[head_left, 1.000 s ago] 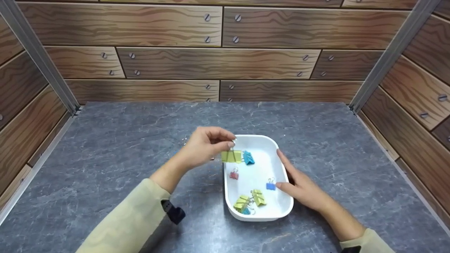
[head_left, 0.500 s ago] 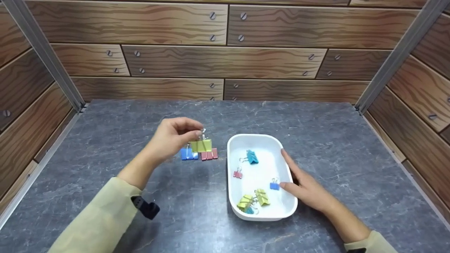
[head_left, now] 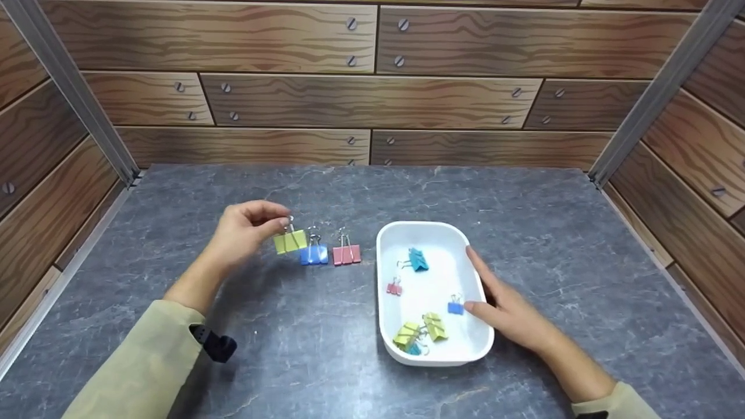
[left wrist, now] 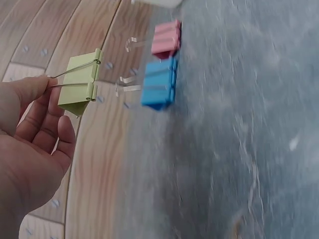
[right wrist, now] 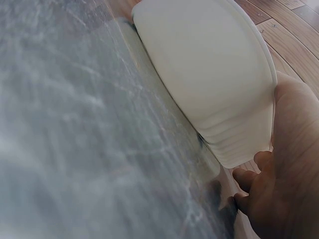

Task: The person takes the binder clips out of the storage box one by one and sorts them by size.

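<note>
My left hand (head_left: pixel 244 230) pinches a lime-yellow binder clip (head_left: pixel 290 241) by its wire handles, its body hanging above the table. In the left wrist view, thumb and fingertips hold the handle ends of that clip (left wrist: pixel 79 82). Just right of it, a blue binder clip (head_left: pixel 315 255) and a pink binder clip (head_left: pixel 347 255) stand side by side on the table. My right hand (head_left: pixel 512 317) holds the right side of a white plastic tub (head_left: pixel 430 288), thumb over the rim and fingers outside. The right wrist view shows the tub's outer wall (right wrist: pixel 209 69) beside the curled fingers.
Inside the tub lie a teal clip (head_left: pixel 417 260), a small red clip (head_left: pixel 394 287), a small blue clip (head_left: pixel 455 308), and two yellow clips (head_left: pixel 434 327) beside a partly hidden teal one (head_left: pixel 414 348). Wood-patterned walls (head_left: pixel 372 105) bound the grey marbled table (head_left: pixel 291 349).
My left hand has carried the yellow clip from over the tub's left edge leftward, past the pink and blue clips, which now show fully. The right hand stays on the tub.
</note>
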### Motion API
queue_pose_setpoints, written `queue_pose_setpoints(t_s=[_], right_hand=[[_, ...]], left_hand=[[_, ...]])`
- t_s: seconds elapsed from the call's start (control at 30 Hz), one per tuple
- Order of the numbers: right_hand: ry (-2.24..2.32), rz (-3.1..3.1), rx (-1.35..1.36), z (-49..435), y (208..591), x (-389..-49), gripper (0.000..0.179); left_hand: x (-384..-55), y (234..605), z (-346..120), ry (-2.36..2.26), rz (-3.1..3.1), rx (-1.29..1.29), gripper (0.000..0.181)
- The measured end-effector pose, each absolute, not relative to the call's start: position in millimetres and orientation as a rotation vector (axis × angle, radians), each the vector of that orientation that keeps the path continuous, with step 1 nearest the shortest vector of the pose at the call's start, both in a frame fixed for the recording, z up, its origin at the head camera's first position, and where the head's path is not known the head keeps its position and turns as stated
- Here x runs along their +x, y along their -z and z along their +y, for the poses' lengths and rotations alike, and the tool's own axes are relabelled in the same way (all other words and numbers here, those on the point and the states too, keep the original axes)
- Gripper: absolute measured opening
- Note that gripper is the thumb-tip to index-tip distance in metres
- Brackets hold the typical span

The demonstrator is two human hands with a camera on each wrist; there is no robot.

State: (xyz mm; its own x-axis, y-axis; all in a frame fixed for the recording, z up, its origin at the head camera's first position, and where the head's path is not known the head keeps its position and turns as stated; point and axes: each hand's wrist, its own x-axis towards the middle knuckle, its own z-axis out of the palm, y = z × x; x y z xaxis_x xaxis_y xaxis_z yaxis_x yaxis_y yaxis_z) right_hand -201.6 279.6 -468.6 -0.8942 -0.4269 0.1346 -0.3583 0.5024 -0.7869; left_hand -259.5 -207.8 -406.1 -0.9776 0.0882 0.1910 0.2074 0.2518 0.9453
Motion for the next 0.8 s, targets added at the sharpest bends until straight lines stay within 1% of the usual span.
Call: queue_pose_setpoints(t_s=[0.43, 0.8], right_hand=[[1.373, 2.638, -0.675, 280, 471, -201, 0.09], [1.357, 2.672, -0.722, 279, 468, -202, 0.09]], left_hand=[[-271, 437, -229, 1.892, -2.425, -0.173, 0.022], [-272, 444, -233, 1.778, -2.537, -0.166, 0.026]])
